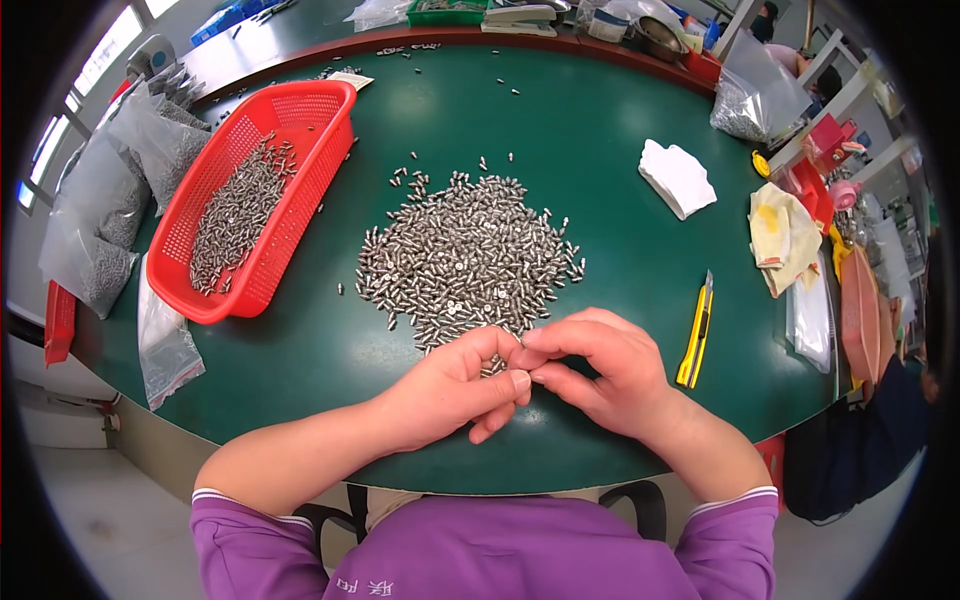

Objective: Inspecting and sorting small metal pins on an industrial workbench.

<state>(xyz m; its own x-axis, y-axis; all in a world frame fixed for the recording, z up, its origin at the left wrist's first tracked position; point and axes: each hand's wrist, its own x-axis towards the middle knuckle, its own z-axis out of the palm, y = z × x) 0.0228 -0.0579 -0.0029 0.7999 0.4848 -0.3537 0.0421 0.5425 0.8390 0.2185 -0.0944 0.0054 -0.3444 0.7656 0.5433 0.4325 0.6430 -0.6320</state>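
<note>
A heap of small silvery metal fittings [465, 255] lies in the middle of the green table. At its near edge my two hands meet, fingertips touching. My left hand [465, 385] is closed, thumb pressed against the curled fingers. My right hand [600, 370] pinches with thumb and forefinger right at the left fingertips. A tiny dark bit shows between the fingers, too small to name. To the left, a red perforated plastic basket [320, 170] holds more of the same fittings.
A yellow box cutter [697, 335] lies right of my right hand, blade pointing away. Beyond it are a folded white cloth [677, 178] and a stained yellowish cloth [782, 238]. Filled clear bags [100, 210] crowd the left edge, near an empty zip bag [165, 345]. Another filled bag [750, 95] stands far right.
</note>
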